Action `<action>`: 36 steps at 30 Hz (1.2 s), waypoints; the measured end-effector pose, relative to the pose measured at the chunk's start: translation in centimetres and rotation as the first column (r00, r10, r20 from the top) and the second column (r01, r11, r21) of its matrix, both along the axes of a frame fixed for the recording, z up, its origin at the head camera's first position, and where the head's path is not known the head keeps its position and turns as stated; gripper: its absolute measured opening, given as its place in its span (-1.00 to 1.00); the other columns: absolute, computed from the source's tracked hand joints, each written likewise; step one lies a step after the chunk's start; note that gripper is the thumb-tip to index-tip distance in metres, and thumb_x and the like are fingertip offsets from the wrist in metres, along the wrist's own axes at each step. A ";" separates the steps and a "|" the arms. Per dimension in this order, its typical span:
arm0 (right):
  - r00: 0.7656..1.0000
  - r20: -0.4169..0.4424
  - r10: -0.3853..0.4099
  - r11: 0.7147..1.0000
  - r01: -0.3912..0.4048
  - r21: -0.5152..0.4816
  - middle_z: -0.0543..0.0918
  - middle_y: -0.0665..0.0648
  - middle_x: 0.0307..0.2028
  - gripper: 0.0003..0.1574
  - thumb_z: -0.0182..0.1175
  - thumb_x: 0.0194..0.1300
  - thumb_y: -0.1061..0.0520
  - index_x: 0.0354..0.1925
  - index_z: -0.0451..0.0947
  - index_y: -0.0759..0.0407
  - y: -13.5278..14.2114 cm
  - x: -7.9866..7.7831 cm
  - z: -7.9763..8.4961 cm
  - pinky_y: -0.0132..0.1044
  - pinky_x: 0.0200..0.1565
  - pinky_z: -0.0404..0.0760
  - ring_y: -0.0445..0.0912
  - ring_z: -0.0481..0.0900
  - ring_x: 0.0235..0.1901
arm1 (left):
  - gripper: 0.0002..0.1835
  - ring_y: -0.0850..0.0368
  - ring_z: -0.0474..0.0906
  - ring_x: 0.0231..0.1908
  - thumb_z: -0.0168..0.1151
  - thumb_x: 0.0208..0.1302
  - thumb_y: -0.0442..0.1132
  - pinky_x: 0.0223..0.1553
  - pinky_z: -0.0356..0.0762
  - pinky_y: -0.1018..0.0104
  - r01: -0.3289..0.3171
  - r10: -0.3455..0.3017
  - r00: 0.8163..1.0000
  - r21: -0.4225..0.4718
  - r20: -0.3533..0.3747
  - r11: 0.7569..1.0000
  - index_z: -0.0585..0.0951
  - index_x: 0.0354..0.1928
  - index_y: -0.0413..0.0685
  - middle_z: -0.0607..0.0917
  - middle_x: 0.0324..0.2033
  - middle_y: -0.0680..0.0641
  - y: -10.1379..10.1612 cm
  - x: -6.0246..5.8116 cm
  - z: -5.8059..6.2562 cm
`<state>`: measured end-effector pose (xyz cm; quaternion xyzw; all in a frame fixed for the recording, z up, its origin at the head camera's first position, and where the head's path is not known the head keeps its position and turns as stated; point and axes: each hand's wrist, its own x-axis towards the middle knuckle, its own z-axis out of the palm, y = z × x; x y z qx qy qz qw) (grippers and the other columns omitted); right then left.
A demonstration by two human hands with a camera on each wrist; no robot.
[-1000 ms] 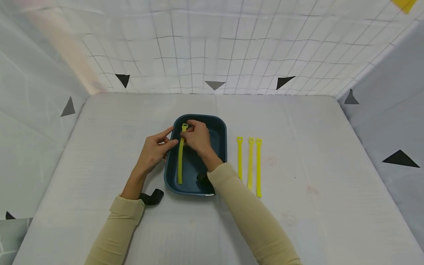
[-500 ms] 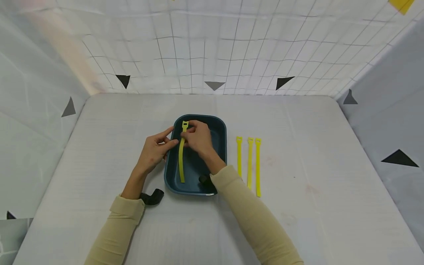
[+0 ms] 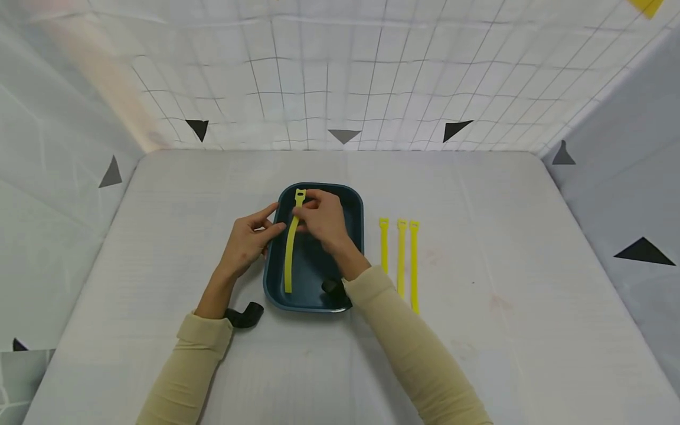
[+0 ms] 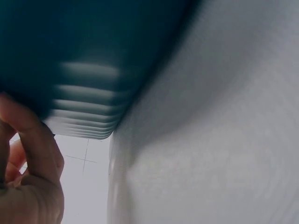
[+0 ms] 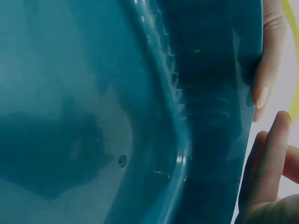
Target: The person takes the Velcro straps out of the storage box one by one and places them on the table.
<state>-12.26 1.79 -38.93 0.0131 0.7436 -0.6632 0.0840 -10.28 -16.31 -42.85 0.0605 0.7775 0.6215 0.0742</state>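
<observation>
In the head view a deep blue-green plastic tray (image 3: 308,277) stands lengthwise on the white table. My left hand (image 3: 247,242) holds its left rim, thumb over the edge and fingers along the outer wall; the left wrist view shows those fingers (image 4: 39,149) bent against the ribbed side. Over the tray, my right hand (image 3: 325,218) pinches a yellow hook-and-loop cable tie (image 3: 289,260) just below its slotted head. The strap's tail hangs toward the near end of the tray. Part of the yellow cable tie (image 5: 295,70) also shows at the right wrist view's edge, beside my fingertips.
Right of the tray lie three more yellow cable ties (image 3: 401,254) side by side, their lower ends partly behind my right sleeve (image 3: 409,336). Black wrist-worn devices sit at my left wrist (image 3: 245,316) and right wrist (image 3: 333,288). A white gridded wall (image 3: 345,77) closes the back.
My right hand has shifted slightly up and to the right with the cable tie, whose head now sits nearer the tray's far rim. My left hand stays put on the tray.
</observation>
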 end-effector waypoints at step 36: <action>0.999 -0.030 -0.016 0.996 0.014 -0.083 0.61 0.23 -0.23 -0.49 0.27 0.33 0.30 0.22 0.49 0.36 2.4 0.5 1.6 -0.04 -0.27 0.69 0.01 0.69 -0.33 | -0.40 0.20 0.35 -0.75 0.31 0.35 -0.21 -0.70 0.45 0.33 -0.003 0.004 1.000 0.047 -0.023 0.999 0.40 0.41 -0.05 0.52 -0.43 -0.20 0.0 -0.1 -0.5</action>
